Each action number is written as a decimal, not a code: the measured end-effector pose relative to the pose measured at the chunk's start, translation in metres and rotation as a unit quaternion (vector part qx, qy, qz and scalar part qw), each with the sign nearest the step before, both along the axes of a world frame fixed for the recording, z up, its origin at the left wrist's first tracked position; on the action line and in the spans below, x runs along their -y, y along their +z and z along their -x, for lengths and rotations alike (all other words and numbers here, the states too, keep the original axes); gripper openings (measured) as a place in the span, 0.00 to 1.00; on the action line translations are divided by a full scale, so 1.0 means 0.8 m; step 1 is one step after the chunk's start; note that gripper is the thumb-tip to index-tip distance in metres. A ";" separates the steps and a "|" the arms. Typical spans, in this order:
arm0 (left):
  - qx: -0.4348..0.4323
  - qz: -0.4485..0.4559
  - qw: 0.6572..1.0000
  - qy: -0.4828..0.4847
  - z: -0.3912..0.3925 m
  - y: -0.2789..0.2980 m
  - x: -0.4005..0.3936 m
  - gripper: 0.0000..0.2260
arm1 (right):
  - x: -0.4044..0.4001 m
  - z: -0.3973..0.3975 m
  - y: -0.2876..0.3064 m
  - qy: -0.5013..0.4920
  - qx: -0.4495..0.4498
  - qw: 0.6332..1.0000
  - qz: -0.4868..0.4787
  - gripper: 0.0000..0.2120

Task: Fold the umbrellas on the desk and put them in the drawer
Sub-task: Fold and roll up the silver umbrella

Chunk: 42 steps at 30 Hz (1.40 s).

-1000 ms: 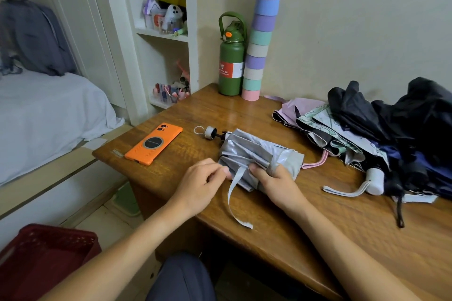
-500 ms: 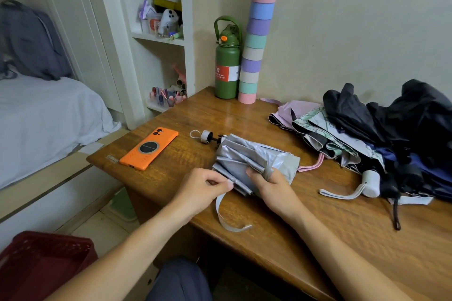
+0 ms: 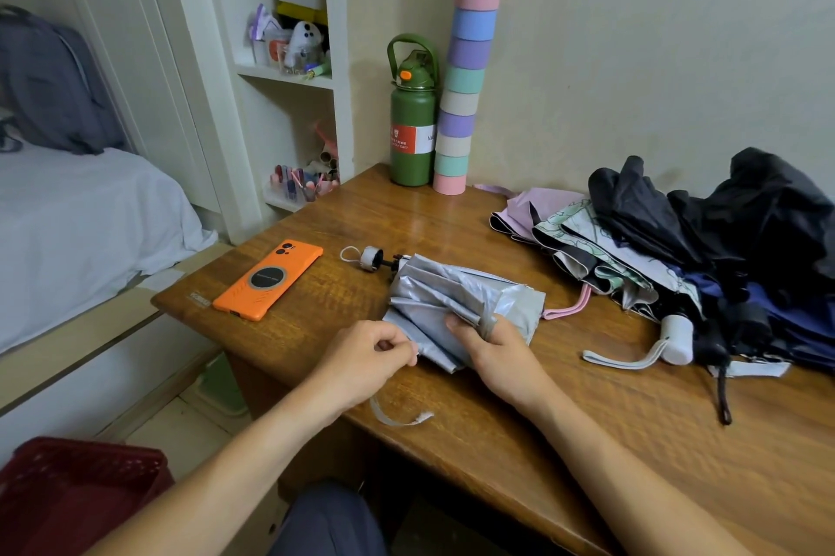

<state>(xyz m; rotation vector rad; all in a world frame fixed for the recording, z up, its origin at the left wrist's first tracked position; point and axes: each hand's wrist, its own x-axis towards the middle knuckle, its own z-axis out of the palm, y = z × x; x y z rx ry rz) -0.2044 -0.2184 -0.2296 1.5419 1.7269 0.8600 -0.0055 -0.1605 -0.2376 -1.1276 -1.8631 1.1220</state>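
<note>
Centrally, on the wooden desk (image 3: 452, 221), lies the silver umbrella (image 3: 456, 298), collapsed and partly bundled, its small handle (image 3: 371, 258) pointing away from me toward the orange phone (image 3: 267, 280). My right hand (image 3: 492, 352) grips the near end of the canopy, thumb on top and fingers curled under the folds, with a loop of the grey fabric caught between thumb and forefinger. My left hand (image 3: 366, 356) sits just beside it at the desk edge, fingertips pinched together on the closing strap (image 3: 397, 415), whose loose end hangs below the hand and over the edge; the exact point of the pinch is hidden by my knuckles, so it may include a fold of canopy as well.

To the right, well apart from the silver umbrella, lies a heap of unfolded umbrellas (image 3: 677, 248): lilac, a pale green print, black and navy, with a white handle (image 3: 675, 338) and its wrist strap pointing toward me.

At the back of the desk stand a green bottle (image 3: 412, 126) and, touching it, a tall stack of pastel cups (image 3: 465, 94). A dark red basket (image 3: 77, 497) sits on the floor at lower left.
</note>
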 end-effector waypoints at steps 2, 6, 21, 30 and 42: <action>-0.006 -0.003 1.000 0.000 -0.001 0.000 0.002 0.09 | 0.000 0.000 -0.001 -0.005 0.000 1.000 -0.001 0.08; -0.009 -0.007 1.000 0.000 -0.001 -0.003 0.002 0.09 | -0.002 0.000 -0.003 -0.004 0.013 1.000 -0.008 0.10; -0.022 -0.027 0.999 -0.013 0.001 -0.010 0.000 0.10 | 0.005 0.000 0.003 0.008 0.046 0.998 -0.042 0.17; -0.035 -0.039 0.998 -0.019 0.002 -0.012 0.001 0.11 | 0.008 0.000 0.006 0.019 0.050 0.997 -0.051 0.13; -0.035 -0.091 0.995 -0.009 -0.001 -0.021 0.002 0.08 | 0.007 0.000 0.002 0.042 0.069 0.993 -0.087 0.09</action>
